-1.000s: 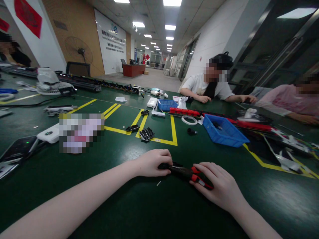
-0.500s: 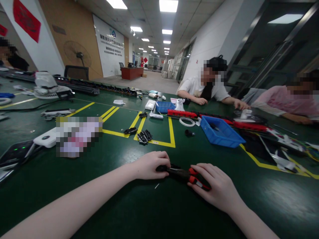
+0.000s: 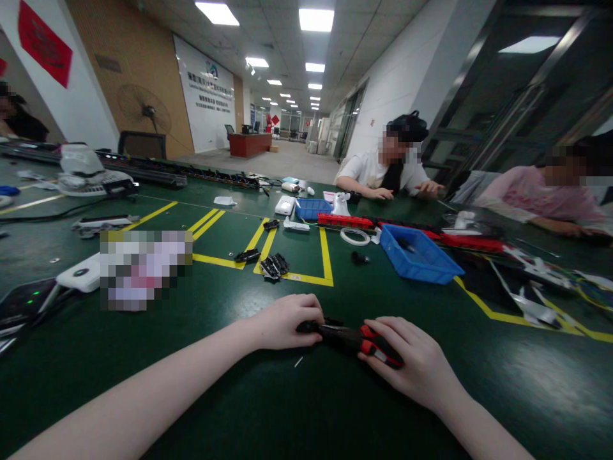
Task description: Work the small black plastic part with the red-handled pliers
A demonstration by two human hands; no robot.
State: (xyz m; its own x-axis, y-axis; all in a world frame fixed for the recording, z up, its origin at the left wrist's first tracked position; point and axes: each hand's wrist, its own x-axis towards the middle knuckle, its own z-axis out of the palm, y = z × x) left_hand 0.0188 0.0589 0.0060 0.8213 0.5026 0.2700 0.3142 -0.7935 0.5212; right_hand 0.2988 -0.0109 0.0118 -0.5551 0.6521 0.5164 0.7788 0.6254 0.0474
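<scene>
My right hand [image 3: 407, 348] is closed around the red-and-black handles of a pair of pliers [image 3: 371, 342]. The dark jaws point left, toward my left hand [image 3: 294, 322]. Between my left fingers and thumb is a small black part [image 3: 309, 326], partly hidden by the fingers. The plier tips meet or overlap this part; whether they bite on it I cannot tell. A thin white strip [image 3: 299, 362] lies on the green table [image 3: 335, 409] just below my left hand.
Several black parts [image 3: 274, 266] lie by yellow tape ahead. Beyond my right hand are a black cylindrical piece [image 3: 360, 258] and a blue bin [image 3: 421, 255]. A white device [image 3: 80, 273] with a cable is at left. Across the table sits a person [image 3: 383, 169] wearing a headset.
The plier handles look slightly closer together. Both hands stay in nearly the same place while the view shifts a little. The person opposite has drawn one hand back from the items on the table.
</scene>
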